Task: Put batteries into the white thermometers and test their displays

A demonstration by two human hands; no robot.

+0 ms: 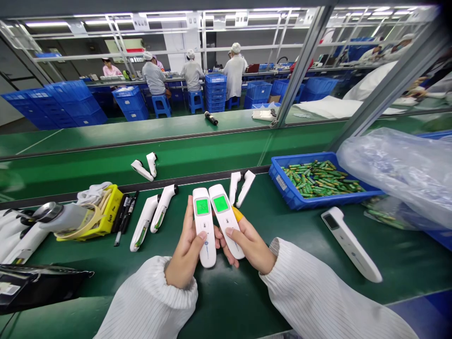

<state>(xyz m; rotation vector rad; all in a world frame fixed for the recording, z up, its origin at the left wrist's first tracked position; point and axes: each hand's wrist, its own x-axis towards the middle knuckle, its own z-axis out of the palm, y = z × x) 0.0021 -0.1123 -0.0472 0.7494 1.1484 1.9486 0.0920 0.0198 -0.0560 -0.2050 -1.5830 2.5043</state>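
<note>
My left hand (188,249) is closed around a white infrared thermometer (205,235), its thumb on the front below the lit green screen. Close beside it, my right hand (249,240) grips a second white thermometer (227,221), also with a green screen, its thumb on the front. A yellow cover shows on one right finger. Both thermometers are held side by side, screens up, above the green table (243,292). Left of my hands lie two thermometers (144,221) with open battery bays. Just beyond my right hand, two more thermometers (245,188) lie at the belt's edge.
A blue tray (293,197) of green batteries (321,179) and a clear plastic bag (399,174) stand at right, near another thermometer (353,247). At left are a yellow basket (115,212), black pens (125,216) and a dispenser bottle (68,216). Co-workers sit and stand beyond the green conveyor (212,150).
</note>
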